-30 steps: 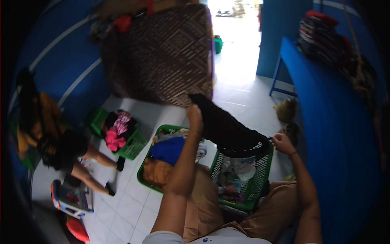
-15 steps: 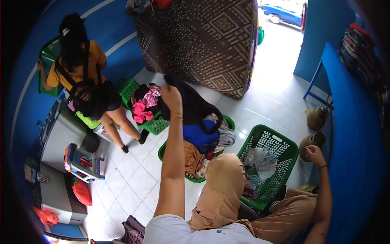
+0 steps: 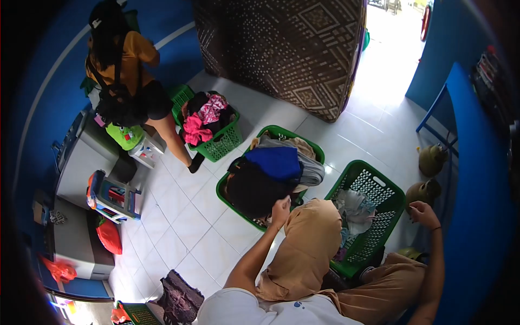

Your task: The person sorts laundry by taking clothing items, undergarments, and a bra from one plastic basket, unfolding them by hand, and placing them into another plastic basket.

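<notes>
A black garment point(image 3: 252, 189) lies on the near left part of the full green basket point(image 3: 221, 189), beside a blue folded cloth point(image 3: 273, 162) and a rolled grey one point(image 3: 311, 170). At the garment's right edge is my left hand point(image 3: 280, 211), its fingers closed; whether they still grip the cloth is unclear. My right hand point(image 3: 424, 214) is raised past the right rim of the second green basket point(image 3: 389, 216), fingers curled, and what it holds, if anything, is too small to tell. Inside that basket lie pale crumpled clothes point(image 3: 355, 211).
At the upper left a person point(image 3: 127, 65) stands near a third green basket point(image 3: 219, 143) holding pink and black clothes. A patterned mattress point(image 3: 281, 49) leans behind. Two round pots point(image 3: 431, 160) stand by the blue bench point(image 3: 471, 179). A small stool point(image 3: 116, 197) is at left.
The black garment, held up between both hands at first, went left with my left hand and now lies on the full basket. My left hand has come down nearer me. The view has swung right.
</notes>
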{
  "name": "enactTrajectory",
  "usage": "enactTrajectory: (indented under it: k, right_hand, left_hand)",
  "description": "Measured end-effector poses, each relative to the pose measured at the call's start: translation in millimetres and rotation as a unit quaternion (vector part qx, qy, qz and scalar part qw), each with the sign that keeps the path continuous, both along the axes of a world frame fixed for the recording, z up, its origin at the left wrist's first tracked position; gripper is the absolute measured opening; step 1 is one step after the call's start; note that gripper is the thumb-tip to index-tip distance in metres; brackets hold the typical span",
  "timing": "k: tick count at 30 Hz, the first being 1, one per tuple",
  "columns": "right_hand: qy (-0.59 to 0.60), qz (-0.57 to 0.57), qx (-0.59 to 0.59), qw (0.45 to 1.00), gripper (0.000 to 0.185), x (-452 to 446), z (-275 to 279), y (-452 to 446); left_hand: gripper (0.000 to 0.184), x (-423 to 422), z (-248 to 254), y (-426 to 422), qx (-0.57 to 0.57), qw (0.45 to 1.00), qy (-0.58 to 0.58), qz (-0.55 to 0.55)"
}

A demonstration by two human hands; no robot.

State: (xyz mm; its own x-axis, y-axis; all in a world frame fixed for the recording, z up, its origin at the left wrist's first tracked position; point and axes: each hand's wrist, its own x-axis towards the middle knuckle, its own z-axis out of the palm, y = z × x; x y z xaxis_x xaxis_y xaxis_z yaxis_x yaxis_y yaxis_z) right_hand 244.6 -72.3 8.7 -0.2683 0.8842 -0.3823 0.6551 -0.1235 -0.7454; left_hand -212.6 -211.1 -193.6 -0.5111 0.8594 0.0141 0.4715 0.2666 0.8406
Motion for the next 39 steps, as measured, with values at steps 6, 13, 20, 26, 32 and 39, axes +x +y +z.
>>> enactTrajectory:
  k: [6,13,20,26,32,39]
  right_hand:
    - [-0.002,0.018,-0.014,1.0,0.018,-3.0,4.7,3.5]
    - [-0.04,0.055,0.004,0.998,0.022,8.6,-19.0,18.3]
    - [-0.072,0.084,0.036,0.993,0.027,14.6,-13.2,2.5]
    - [-0.066,0.042,0.009,0.997,0.028,34.1,-15.0,-7.7]
    - [-0.121,0.055,-0.017,0.991,0.03,43.1,-28.2,-14.6]
    - [-0.326,0.23,0.056,0.915,0.026,41.5,-86.7,-17.2]
  left_hand:
    - [0.027,-8.9,-22.6,-23.2,0.0,0.998,-0.01,-0.068]
    - [0.025,-26.7,-2.4,-42.6,-0.099,0.986,-0.123,0.051]
    - [0.02,-60.6,-28.2,-59.5,-0.036,0.992,-0.103,-0.055]
    - [0.021,-17.9,93.8,-40.2,0.071,0.984,0.019,-0.162]
    - [0.025,4.2,68.0,21.7,-0.004,0.968,-0.237,-0.083]
    - [0.029,11.7,18.0,64.3,-0.108,0.94,-0.292,-0.141]
